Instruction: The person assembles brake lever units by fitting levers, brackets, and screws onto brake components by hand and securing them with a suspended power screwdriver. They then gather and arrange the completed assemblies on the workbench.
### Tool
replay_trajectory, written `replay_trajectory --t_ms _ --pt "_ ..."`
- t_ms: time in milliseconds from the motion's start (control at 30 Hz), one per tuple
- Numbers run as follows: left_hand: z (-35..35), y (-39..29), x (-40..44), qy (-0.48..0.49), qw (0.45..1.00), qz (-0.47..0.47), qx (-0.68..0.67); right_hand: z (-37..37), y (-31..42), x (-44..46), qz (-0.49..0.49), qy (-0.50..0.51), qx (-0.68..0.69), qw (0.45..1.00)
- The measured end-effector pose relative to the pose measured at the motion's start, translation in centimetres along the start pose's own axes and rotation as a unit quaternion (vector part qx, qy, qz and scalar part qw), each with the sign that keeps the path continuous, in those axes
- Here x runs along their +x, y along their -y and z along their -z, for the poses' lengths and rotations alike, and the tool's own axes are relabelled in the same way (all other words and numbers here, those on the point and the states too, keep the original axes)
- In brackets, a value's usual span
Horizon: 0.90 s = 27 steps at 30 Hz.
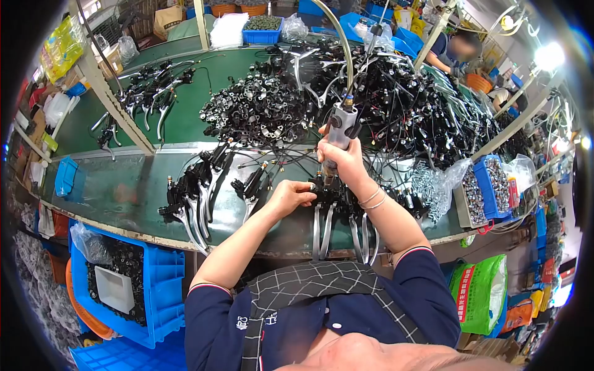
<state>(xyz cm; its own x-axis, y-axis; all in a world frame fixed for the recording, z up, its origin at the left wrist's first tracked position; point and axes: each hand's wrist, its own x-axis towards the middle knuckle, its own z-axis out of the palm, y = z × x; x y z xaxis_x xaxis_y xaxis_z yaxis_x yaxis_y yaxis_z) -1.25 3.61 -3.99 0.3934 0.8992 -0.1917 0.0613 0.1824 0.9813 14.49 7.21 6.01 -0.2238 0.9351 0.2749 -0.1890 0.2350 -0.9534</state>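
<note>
My right hand (346, 162) is wrapped around a grey air screwdriver (342, 127), held upright with its tip down at a brake lever's black body. A hose runs up from its top. My left hand (291, 198) pinches the black body of that brake lever (317, 226), whose silver blade points towards me at the bench edge. More brake levers (357, 238) lie just right of it. Left of my left hand sit another lever (249, 207) and a bunch of levers (197, 207). The exact contact at the screwdriver tip is too small to make out.
Behind my hands lie a heap of metal clamps (253, 108) and a large pile of levers with cables (402, 93). Loose screws (427, 188) and a blue parts bin (493, 185) are at right. Blue crates (164, 278) stand lower left. A co-worker (455, 52) is far right.
</note>
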Motion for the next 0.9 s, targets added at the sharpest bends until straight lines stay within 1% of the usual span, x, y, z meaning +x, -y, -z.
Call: replay_trajectory --t_ms 100,300,600,700,800,900 --pt "-0.11 -0.08 0.00 0.001 1.000 0.000 -0.001 0.00 -0.04 -0.18 0.011 -0.004 -0.001 1.000" --pt "-0.25 0.05 -0.06 -0.004 1.000 0.003 0.000 0.61 -0.02 -0.21 -0.011 -0.004 0.017 1.000" --pt "-0.38 0.43 -0.35 -0.020 1.000 -0.016 -0.012 0.26 -0.33 -0.61 0.007 -0.012 0.017 1.000" --pt "-0.28 0.22 -0.64 -0.007 0.999 -0.024 -0.032 0.48 -0.62 -0.65 0.017 -0.020 0.044 0.999" --pt "-0.39 0.46 -0.50 -0.015 0.999 -0.022 -0.026 0.40 -0.23 -0.82 0.008 -0.023 0.041 0.999" --pt "-0.29 0.11 -0.46 -0.001 1.000 -0.013 -0.002 0.46 -0.38 -0.71 0.010 -0.012 0.047 0.999"
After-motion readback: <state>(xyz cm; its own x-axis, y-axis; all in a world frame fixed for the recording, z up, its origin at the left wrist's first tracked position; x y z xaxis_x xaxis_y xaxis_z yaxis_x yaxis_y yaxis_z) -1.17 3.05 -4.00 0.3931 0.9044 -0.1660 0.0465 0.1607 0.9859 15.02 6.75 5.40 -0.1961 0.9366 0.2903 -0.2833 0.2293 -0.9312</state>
